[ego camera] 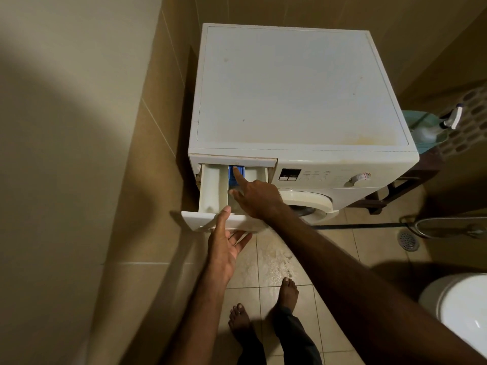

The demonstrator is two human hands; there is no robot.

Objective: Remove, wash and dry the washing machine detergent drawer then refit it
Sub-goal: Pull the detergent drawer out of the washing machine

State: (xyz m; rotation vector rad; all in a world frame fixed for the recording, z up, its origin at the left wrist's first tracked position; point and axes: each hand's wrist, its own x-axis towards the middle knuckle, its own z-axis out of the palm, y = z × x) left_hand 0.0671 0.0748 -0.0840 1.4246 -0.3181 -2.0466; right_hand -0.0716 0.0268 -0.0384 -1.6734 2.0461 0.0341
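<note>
The white washing machine (290, 88) stands in a tiled corner. Its detergent drawer (210, 188) is pulled far out at the top left of the front. My left hand (224, 246) holds the drawer's front panel, thumb on top and fingers underneath. My right hand (258, 198) reaches into the drawer, its straight index finger pressing the blue tab (231, 177) at the back of the middle compartment. The other right fingers are curled under.
A tiled wall (79, 154) runs close along the left of the drawer. A toilet (461, 306) sits at the lower right and a floor drain (408, 241) lies beyond it. A spray bottle (432, 130) stands in a green tub right of the machine. My bare feet (263, 306) are on the floor tiles.
</note>
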